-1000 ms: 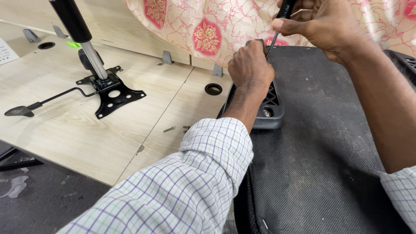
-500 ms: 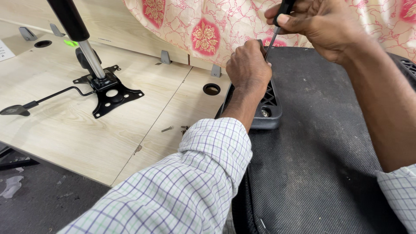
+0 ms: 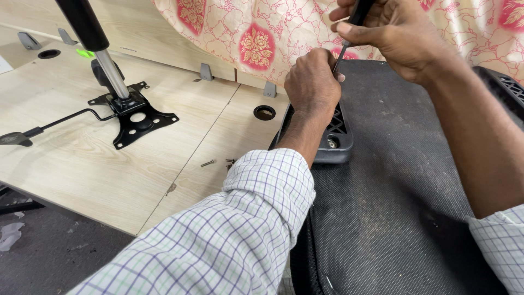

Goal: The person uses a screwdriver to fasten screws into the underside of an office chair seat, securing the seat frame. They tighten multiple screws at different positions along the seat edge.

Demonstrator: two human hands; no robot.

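My right hand (image 3: 390,33) grips the black handle of a screwdriver (image 3: 349,33) at the top, its thin shaft pointing down. My left hand (image 3: 312,82) is closed around the shaft's lower end, resting on a black plastic armrest bracket (image 3: 335,136) with a bolt showing at its near end. The bracket lies on a black fabric chair seat (image 3: 398,186). The screwdriver tip is hidden behind my left hand.
A black metal chair tilt mechanism (image 3: 134,112) with a gas cylinder (image 3: 90,33) and lever stands on the light wooden table (image 3: 65,164) at left. Loose screws (image 3: 218,162) lie near a round cable hole (image 3: 265,112). Floral cloth (image 3: 256,33) hangs behind.
Both hands stay on the screwdriver and bracket; the view has shifted slightly, nothing else has visibly moved.
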